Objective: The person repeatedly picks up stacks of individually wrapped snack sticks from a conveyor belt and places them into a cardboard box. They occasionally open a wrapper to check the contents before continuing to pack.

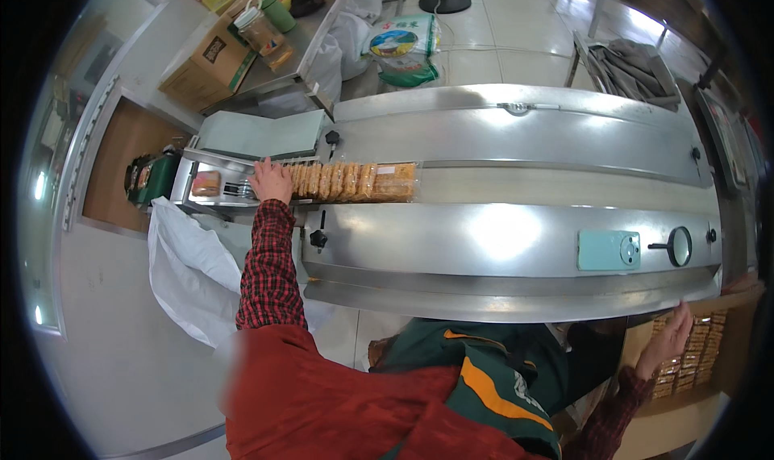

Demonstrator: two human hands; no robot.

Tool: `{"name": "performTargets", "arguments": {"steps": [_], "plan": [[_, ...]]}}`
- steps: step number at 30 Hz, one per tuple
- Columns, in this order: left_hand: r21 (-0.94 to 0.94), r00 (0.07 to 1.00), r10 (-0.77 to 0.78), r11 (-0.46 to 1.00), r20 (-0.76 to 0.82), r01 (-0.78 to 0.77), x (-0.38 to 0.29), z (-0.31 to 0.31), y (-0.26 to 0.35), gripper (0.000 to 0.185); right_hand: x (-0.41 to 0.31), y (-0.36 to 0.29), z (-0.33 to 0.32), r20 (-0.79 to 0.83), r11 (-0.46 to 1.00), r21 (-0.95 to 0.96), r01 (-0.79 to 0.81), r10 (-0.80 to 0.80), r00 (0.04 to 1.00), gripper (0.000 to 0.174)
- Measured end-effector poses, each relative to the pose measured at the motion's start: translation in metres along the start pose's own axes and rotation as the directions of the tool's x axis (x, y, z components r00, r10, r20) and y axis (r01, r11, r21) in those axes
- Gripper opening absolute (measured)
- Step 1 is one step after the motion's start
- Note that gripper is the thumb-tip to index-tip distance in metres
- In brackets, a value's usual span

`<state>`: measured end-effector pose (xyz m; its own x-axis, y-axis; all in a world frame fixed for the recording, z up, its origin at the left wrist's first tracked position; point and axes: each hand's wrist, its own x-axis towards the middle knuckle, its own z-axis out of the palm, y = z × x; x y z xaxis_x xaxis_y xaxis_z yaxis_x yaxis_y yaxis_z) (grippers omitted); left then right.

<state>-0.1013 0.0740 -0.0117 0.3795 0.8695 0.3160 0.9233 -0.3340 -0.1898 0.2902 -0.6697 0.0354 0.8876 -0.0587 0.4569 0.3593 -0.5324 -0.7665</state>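
Observation:
My left hand (pixel 272 180), palm down, is at the left end of a row of clear-wrapped snack pieces (pixel 329 180). Its palm side is hidden, so a grip on a piece cannot be made out. The pieces stand on edge, close together, and the rightmost packet (pixel 394 182) lies flat on the conveyor belt (pixel 544 185). Left of this hand, one wrapped piece (pixel 206 183) lies in the metal outfeed chute (pixel 227 157). My right hand (pixel 668 339) is over the edge of a cardboard box (pixel 671 420) holding rows of wrapped snacks (pixel 695 354); nothing shows in its fingers.
Steel side panels (pixel 423 230) flank the belt. A pale green phone (pixel 608 250) and a round black-rimmed mirror or lens (pixel 679 246) lie on the near panel. A white sack (pixel 187 266) hangs below the chute. Behind stands a side table with a carton (pixel 208 61) and a bottle (pixel 263 36).

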Motion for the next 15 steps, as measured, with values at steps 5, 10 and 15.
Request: {"name": "performTargets", "arguments": {"steps": [5, 10, 15], "plan": [[-0.262, 0.971, 0.133, 0.962, 0.201, -0.077, 0.01, -0.014, 0.006, 0.043, 0.001, -0.107, 0.135, 0.443, 0.906, 0.269, 0.325, -0.417, 0.794, 0.018], [-0.659, 0.969, 0.002, 0.734, 0.246, 0.166, -0.012, -0.042, 0.051, 0.057, -0.027, -0.143, 0.253, 0.794, 0.957, 0.288, 0.046, -0.265, 0.547, 0.046], [-0.928, 0.924, 0.24, 0.303, 0.297, 0.219, -0.05, -0.071, 0.141, 0.067, -0.009, -0.116, 0.304, 0.874, 1.0, 0.01, 0.019, -0.018, 0.486, 0.069]]}}
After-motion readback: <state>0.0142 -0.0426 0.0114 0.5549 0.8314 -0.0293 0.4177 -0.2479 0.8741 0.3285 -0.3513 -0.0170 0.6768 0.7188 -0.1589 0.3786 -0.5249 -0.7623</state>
